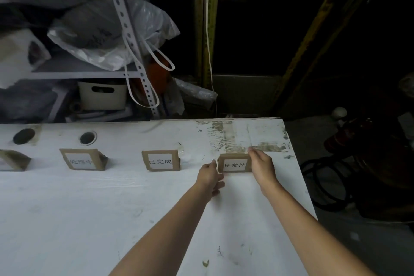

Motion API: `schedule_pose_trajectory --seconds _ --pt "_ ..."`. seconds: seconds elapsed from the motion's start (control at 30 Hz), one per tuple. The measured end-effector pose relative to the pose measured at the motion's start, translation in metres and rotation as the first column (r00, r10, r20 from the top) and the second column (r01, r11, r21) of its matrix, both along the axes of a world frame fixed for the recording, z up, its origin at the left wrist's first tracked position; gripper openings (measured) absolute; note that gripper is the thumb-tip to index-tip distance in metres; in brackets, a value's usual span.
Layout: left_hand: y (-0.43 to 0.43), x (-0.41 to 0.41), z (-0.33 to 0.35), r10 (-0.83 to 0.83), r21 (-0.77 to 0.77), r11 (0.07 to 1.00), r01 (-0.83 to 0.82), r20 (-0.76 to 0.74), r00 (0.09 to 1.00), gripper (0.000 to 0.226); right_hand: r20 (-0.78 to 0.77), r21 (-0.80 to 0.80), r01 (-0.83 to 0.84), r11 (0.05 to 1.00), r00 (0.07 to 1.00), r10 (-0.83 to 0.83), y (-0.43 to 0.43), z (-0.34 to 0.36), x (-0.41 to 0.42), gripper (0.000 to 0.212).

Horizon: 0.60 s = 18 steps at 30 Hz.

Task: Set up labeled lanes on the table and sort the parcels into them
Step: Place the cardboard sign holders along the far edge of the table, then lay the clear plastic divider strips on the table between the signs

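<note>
The small brown cardboard sign with a white printed label (235,164) stands at the right end of the row on the white tabletop (112,208). Its long side runs left to right between the hands. The left hand (210,175) pinches its left edge and the right hand (262,168) grips its right top corner. Squaring it with the neighbouring cardboard sign (160,161) probably needs only a slight twist.

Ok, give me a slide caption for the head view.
Left hand and right hand hold the rightmost cardboard lane label upright on the white table.
</note>
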<state>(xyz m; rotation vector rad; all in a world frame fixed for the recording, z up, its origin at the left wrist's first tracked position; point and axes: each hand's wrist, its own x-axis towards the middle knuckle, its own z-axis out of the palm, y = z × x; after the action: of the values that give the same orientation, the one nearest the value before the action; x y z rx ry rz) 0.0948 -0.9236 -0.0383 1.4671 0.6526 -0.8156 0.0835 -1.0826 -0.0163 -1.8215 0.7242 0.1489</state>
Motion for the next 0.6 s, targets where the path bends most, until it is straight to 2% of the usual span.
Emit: schedule_pose_trajectory --seconds 0.07,0.17,0.23,0.3,0.37,0.43,0.6 --pt "0.012 0.0 0.01 -0.137 0.153 0.98 0.123 0.079 0.987 0.043 -0.052 -0.09 -0.102 0.991 0.994 0.097 -0.01 0.007 0.002 0.04" --pt "0.039 -0.001 0.031 -0.428 0.453 0.831 0.323 0.15 0.891 0.051 -0.203 -0.237 -0.299 0.924 0.946 0.254 -0.025 0.029 0.012 0.046" --pt "0.059 -0.004 0.054 -0.545 0.548 0.735 0.399 0.127 0.829 0.051 -0.301 -0.299 -0.41 0.861 0.897 0.323 -0.031 0.053 0.02 0.046" --pt "0.08 -0.008 0.078 -0.636 0.61 0.643 0.464 0.087 0.767 0.049 -0.372 -0.366 -0.48 0.797 0.861 0.348 -0.031 0.077 0.027 0.056" --pt "0.108 -0.015 0.101 -0.694 0.657 0.558 0.506 0.036 0.719 0.046 -0.403 -0.395 -0.539 0.744 0.83 0.387 -0.021 0.103 0.033 0.061" --pt "0.142 -0.024 0.128 -0.706 0.717 0.485 0.5 -0.016 0.708 0.048 -0.408 -0.405 -0.577 0.709 0.808 0.425 0.0 0.129 0.04 0.061" --pt "0.256 -0.051 0.196 -0.608 0.829 0.421 0.368 -0.043 0.793 0.05 -0.364 -0.432 -0.672 0.602 0.74 0.565 0.096 0.188 0.045 0.064"
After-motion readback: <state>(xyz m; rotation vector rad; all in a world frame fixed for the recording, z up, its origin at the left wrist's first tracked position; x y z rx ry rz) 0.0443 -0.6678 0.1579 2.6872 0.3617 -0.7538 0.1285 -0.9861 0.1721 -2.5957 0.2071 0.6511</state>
